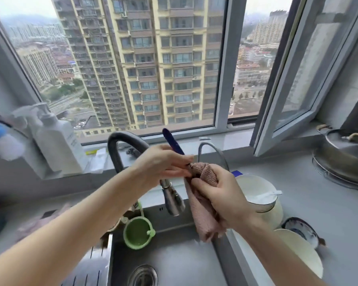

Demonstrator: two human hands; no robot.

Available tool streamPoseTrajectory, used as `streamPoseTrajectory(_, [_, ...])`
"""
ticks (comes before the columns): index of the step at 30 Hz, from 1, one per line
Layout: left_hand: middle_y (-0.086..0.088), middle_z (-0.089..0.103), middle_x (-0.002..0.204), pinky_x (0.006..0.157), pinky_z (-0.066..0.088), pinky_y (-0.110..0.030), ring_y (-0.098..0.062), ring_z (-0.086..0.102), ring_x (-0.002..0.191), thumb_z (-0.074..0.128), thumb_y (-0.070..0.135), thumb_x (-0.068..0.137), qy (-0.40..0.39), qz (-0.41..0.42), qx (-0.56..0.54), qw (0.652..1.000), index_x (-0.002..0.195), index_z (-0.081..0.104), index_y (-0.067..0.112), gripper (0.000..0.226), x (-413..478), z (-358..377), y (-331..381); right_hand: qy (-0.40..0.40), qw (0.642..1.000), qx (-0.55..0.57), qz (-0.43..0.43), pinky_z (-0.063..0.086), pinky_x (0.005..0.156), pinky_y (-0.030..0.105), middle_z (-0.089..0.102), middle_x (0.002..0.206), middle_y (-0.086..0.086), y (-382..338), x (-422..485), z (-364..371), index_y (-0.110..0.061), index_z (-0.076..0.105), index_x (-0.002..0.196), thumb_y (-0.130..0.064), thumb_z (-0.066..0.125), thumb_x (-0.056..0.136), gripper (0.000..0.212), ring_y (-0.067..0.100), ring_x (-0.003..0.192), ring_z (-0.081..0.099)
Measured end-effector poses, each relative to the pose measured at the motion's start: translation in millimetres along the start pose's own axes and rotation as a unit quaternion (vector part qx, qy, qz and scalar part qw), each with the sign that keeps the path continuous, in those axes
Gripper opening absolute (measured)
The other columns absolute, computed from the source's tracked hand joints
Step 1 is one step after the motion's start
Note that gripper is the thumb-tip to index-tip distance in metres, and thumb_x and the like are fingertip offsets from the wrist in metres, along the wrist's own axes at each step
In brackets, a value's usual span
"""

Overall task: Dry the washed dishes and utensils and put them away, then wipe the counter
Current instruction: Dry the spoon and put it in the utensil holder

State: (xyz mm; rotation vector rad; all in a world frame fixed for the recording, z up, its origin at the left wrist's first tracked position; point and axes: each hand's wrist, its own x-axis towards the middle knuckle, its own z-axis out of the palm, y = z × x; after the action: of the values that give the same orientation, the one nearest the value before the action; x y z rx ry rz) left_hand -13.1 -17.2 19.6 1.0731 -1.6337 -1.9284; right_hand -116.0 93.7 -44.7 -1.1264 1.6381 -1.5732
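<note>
So you've got a pink waffle-weave cloth (203, 211) and a utensil (173, 142) up in the air over the back edge of the sink (174, 261). All you can see of the utensil is a slim, dark blue handle with a rounded tip. The working end is buried in the cloth, so I can't tell what kind it is. Your right hand (221, 195) is bunched tight around the cloth, squeezing it onto that hidden end, and the rest of the cloth hangs down toward the sink. Your left hand (163, 164) pinches the handle about midway, right where it meets the cloth.

Around the sink:
- A counter (318, 213) runs off to the right, with a lidded metal pot (343, 159) at the far right.
- A dark arched faucet (122, 153) stands behind the sink. Its spray head hangs just below your left hand, close to the cloth, so it's tight in there.
- A pale plate (298, 250) leans just right of the sink, with a patterned dish (304, 230) behind it.
- White bowls (254, 186) are stacked behind your right hand, with a white spoon (267, 195) in the top one.
- A green cup (137, 232) hangs at the sink's back left.

The utensil stands steeply tilted, with the handle tip up and a bit left toward the window and the covered end down to the right.
</note>
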Motion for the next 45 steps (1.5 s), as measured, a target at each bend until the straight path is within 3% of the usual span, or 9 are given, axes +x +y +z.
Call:
streamPoseTrajectory(10, [-0.007,0.062,0.064,0.044,0.035,-0.017,-0.014,0.045,0.05,0.057,0.023,0.091,-0.088,-0.022,0.285,0.954,0.089,0.069,0.0,0.026,-71.1,-162.0,-12.3,-0.201,0.924,-0.303,-0.114,0.05,0.077,0.033,0.065,0.08,-0.011,-32.8,-11.7,83.1,-0.029,0.061,0.084,-0.024,0.072,0.083,0.012,0.008,0.08,0.061])
streamPoseTrajectory(12, [0.002,0.05,0.058,0.047,0.026,-0.02,-0.014,0.036,0.054,0.05,0.029,0.095,-0.08,0.022,0.383,0.92,0.084,0.073,0.012,0.031,-88.0,-176.2,-22.5,-0.204,0.936,-0.263,-0.113,0.049,0.078,0.026,0.067,0.082,-0.014,-40.5,-11.4,95.0,-0.037,0.06,0.079,-0.02,0.071,0.084,0.021,0.003,0.082,0.062])
streamPoseTrajectory(18, [0.009,0.029,0.044,0.035,0.016,-0.013,-0.006,0.02,0.039,0.04,0.023,0.099,0.009,0.038,0.193,0.98,0.08,0.065,0.004,0.037,-116.5,-201.4,-48.5,0.008,0.991,-0.078,-0.112,0.045,0.062,0.011,0.064,0.071,-0.012,-48.6,-3.0,146.5,-0.022,0.061,0.082,-0.015,0.056,0.095,0.016,-0.004,0.065,0.062])
streamPoseTrajectory(21, [0.011,0.032,0.041,0.034,0.02,-0.014,-0.002,0.023,0.034,0.037,0.023,0.101,0.076,0.035,0.143,0.986,0.083,0.062,0.002,0.038,-115.0,-204.5,-64.7,0.15,0.977,0.151,0.032,0.05,0.077,0.027,0.065,0.079,-0.001,-41.3,-2.1,177.8,-0.01,0.059,0.102,-0.034,0.043,0.1,0.029,0.016,0.075,0.066])
streamPoseTrajectory(26, [-0.001,0.043,0.054,0.056,0.036,-0.031,-0.018,0.04,0.05,0.039,0.028,0.097,0.127,0.107,0.18,0.969,0.065,0.051,0.007,0.04,-118.0,-187.9,-85.4,0.044,0.95,0.278,0.137,0.051,0.091,0.041,0.063,0.096,0.008,-27.9,-15.4,255.1,-0.012,0.048,0.121,-0.033,0.045,0.099,0.03,0.022,0.092,0.062])
streamPoseTrajectory(32, [0.0,0.04,0.052,0.048,0.025,-0.022,-0.011,0.033,0.048,0.044,0.02,0.098,0.153,0.147,0.236,0.948,0.061,0.048,0.007,0.039,-126.5,-211.9,-87.3,0.113,0.948,0.266,0.13,0.056,0.057,0.029,0.062,0.079,0.01,-34.9,18.5,272.1,0.004,0.054,0.111,-0.008,0.062,0.09,0.025,0.017,0.061,0.062])
streamPoseTrajectory(39, [0.006,0.042,0.047,0.049,0.041,-0.03,-0.012,0.036,0.047,0.045,0.023,0.098,0.204,0.116,0.2,0.951,0.072,0.064,0.014,0.033,-136.5,-246.4,-95.1,0.172,0.941,0.252,0.147,0.054,0.056,0.026,0.067,0.085,0.009,-43.2,55.4,256.8,-0.008,0.056,0.107,-0.016,0.054,0.096,0.013,0.018,0.069,0.064])
streamPoseTrajectory(42, [0.007,0.042,0.046,0.056,0.046,-0.053,-0.021,0.038,0.049,0.043,0.022,0.098,0.274,0.141,0.128,0.943,0.074,0.061,0.016,0.031,-126.8,-262.8,-97.3,0.085,0.941,0.272,0.184,0.056,0.068,0.038,0.067,0.083,0.012,-48.4,47.3,267.7,-0.013,0.056,0.099,-0.027,0.047,0.1,0.017,0.025,0.071,0.064])
streamPoseTrajectory(45, [0.0,0.054,0.054,0.057,0.045,-0.043,-0.024,0.049,0.054,0.046,0.023,0.097,0.304,0.168,0.189,0.918,0.075,0.063,0.009,0.032,-116.8,-262.0,-91.6,-0.049,0.951,0.243,0.186,0.052,0.084,0.042,0.067,0.087,0.01,-55.1,33.5,301.0,-0.013,0.06,0.095,-0.031,0.046,0.099,0.023,0.024,0.081,0.064])
